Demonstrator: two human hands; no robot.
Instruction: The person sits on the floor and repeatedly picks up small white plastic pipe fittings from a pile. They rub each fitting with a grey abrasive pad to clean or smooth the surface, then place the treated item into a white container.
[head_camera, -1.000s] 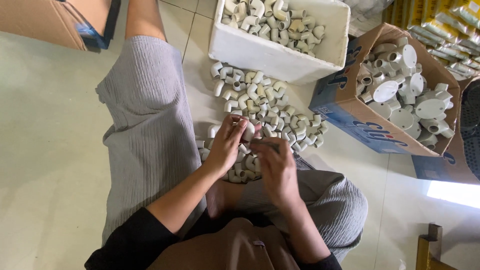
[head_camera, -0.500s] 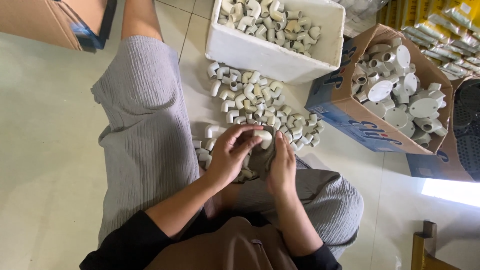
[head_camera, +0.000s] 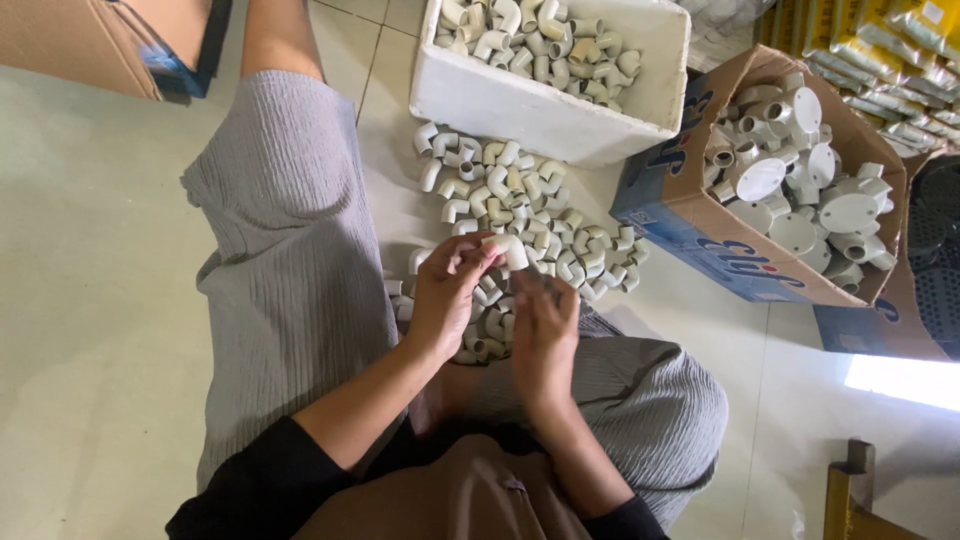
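Pinched at its end by the fingertips of the left hand (head_camera: 445, 300), a pale elbow fitting (head_camera: 508, 252) was held just above the heap of fittings (head_camera: 520, 215) on the floor, while the right hand (head_camera: 545, 335) lay loosely curled beside it, grasping nothing that could be seen. So light a grip could be lost, and the piece dropped back into the heap. Little room was left: the white box (head_camera: 545, 105) ahead, the cardboard carton (head_camera: 700, 235) to the right, and knees on both sides.

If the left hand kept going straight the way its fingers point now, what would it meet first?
The left hand points up and to the right, holding a white elbow fitting. Straight on, it would likely first meet the pile of elbow fittings on the floor, then the white foam box. Depth is uncertain.
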